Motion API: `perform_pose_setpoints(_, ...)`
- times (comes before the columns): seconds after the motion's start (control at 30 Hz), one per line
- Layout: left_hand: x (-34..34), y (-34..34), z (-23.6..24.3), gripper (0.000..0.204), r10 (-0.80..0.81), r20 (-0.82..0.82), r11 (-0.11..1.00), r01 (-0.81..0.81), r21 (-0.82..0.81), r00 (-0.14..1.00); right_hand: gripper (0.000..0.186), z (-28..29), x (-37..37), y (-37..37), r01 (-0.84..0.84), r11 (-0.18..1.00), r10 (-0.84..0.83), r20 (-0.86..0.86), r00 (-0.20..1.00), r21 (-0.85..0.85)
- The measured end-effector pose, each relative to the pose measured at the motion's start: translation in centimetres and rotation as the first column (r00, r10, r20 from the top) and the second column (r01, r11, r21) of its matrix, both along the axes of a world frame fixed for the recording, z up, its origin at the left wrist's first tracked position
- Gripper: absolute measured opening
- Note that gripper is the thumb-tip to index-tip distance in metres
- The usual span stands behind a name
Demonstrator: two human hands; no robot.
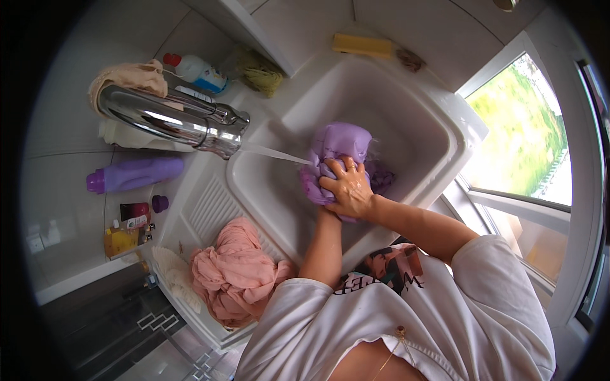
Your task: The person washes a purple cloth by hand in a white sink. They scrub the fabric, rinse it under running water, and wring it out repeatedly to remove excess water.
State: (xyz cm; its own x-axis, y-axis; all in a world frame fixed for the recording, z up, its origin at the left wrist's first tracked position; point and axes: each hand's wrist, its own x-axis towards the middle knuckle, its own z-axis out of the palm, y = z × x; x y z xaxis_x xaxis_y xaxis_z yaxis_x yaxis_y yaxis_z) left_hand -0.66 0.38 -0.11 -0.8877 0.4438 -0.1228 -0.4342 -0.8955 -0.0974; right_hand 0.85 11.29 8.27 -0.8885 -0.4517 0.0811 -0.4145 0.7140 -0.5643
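A wet lavender cloth (342, 138) is bunched in the white sink (257, 184), its top puffed up in a smooth bulge. My right hand (348, 186) presses down on it, fingers bent into the folds. From below comes my left forearm (322, 244), and its hand goes out of sight under the right hand and the cloth. Water runs from the chrome faucet (171, 120) onto the left side of the cloth. Darker purple fabric (382, 180) shows just right of it, low in the basin.
Pink fabric (235, 270) lies heaped on the ribbed drainboard (213, 206), left of the basin. Beige cloth (136, 79) drapes over the faucet. A purple bottle (136, 174) and a white bottle (202, 73) stand behind. A yellow bar (362, 46) rests on the far rim; a window (524, 127) opens at right.
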Motion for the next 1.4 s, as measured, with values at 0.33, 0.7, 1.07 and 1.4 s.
perform_pose_setpoints(0.33, -2.5, -0.3, -0.6, 0.044, 0.039, 0.095, 0.973, -0.016, -0.228, 0.995, 0.047, -2.3, -2.3, 0.1, 0.024, 0.98, -0.016, 0.044, 0.999, -0.199)
perform_pose_setpoints(0.7, -1.3, 1.2, 3.6, 0.082, -0.286, 0.234, -0.93, -0.21, -0.302, 0.929, 0.093, -4.7, -13.3, 8.7, 0.068, 0.951, -0.109, 0.12, 0.987, 0.302)
perform_pose_setpoints(1.07, -2.0, -0.8, -4.6, 0.061, -0.526, 0.292, -0.844, -0.447, -0.297, 0.799, 0.076, -13.8, -11.1, 7.5, -0.153, 0.792, 0.104, 0.116, 0.988, 0.591)
perform_pose_setpoints(1.4, -5.3, -2.3, -7.8, 0.05, -0.271, 0.135, -0.536, -0.033, -0.843, 0.953, 0.05, -16.0, -13.3, 6.3, 0.068, 0.95, -0.17, 0.319, 0.932, 0.305)
